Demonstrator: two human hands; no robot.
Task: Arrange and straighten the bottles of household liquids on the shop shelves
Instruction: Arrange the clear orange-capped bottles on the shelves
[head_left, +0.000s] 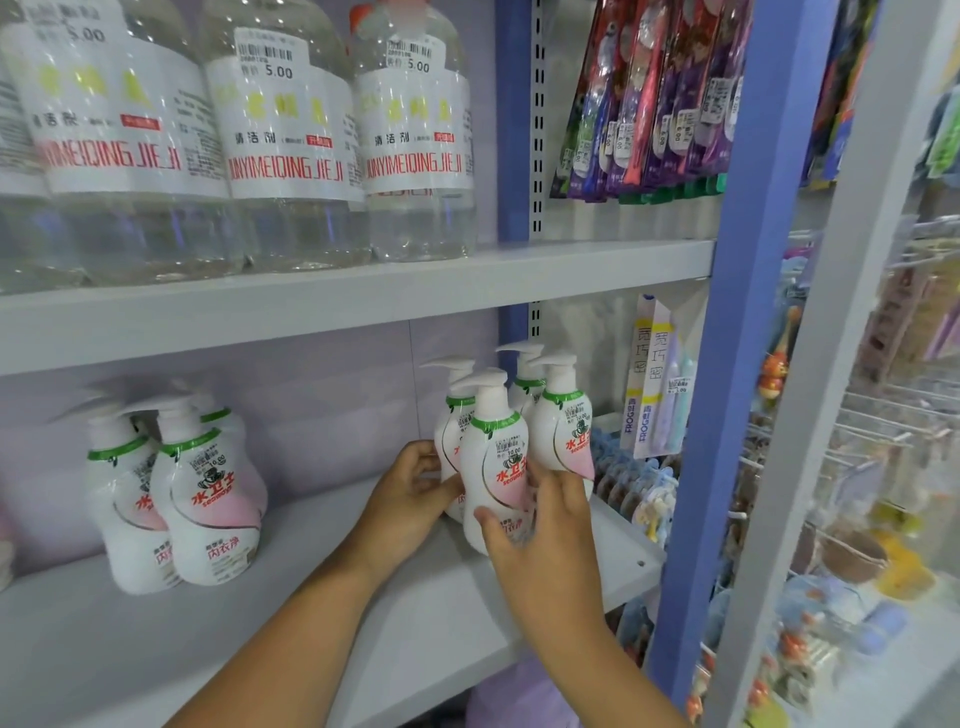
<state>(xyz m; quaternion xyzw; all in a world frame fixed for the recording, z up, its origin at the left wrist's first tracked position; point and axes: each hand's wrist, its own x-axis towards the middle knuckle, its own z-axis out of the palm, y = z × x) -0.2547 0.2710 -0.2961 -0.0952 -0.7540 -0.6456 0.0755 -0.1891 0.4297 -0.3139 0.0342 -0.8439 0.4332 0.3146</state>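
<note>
Nearest the camera, I see both forearms reaching up onto the lower grey metal shelf. The right hand wraps the front white pump bottle with the pink label and green collar, thumb across its lower label and fingers curled round its right flank. The left hand has its fingers curled against the left side of the same cluster; I cannot tell whether it pinches the front bottle or the white pump bottle behind it. The gripped bottle stands upright at the right end of the shelf, just ahead of three like bottles.

Further left on the same shelf, a second group of white pump bottles stands well apart from the right cluster, labels forward but bunched unevenly.

Beyond, on the upper grey shelf, large clear cleaner bottles with white labels stand in a row, touching, labels forward.

Assessment: the upper row looks finished. The lower shelf is partly done; the right cluster is under adjustment, and the left group and the gap between groups remain.
</note>
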